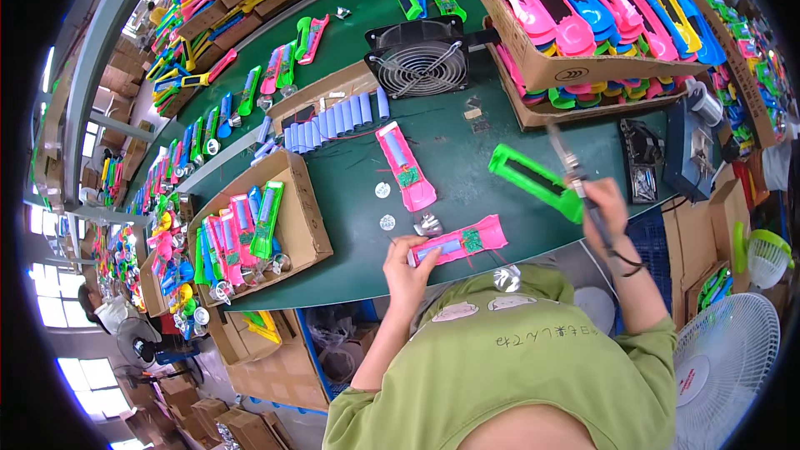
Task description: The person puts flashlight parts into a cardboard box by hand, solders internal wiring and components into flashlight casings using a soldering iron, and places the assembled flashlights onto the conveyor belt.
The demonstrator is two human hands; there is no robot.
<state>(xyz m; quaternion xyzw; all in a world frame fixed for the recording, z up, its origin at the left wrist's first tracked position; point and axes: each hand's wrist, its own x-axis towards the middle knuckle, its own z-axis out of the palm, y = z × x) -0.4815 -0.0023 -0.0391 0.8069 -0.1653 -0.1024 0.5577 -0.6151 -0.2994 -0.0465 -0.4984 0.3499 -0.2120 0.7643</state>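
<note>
Soft, wrinkly cloth of a green T-shirt (500, 367) is closest, and just past it a pink plastic casing (493, 234) lies near the tabletop's (467, 196) front edge, long side running left to right, flared end pointing right and slightly up. The left hand (406, 273) holds its left end, by a round blue battery (447, 247), while the right hand (607, 207) is wrapped around a soldering iron (575, 169). Smooth, flat tabletop stretches between the pink casing and a hard green casing (536, 187).
</note>
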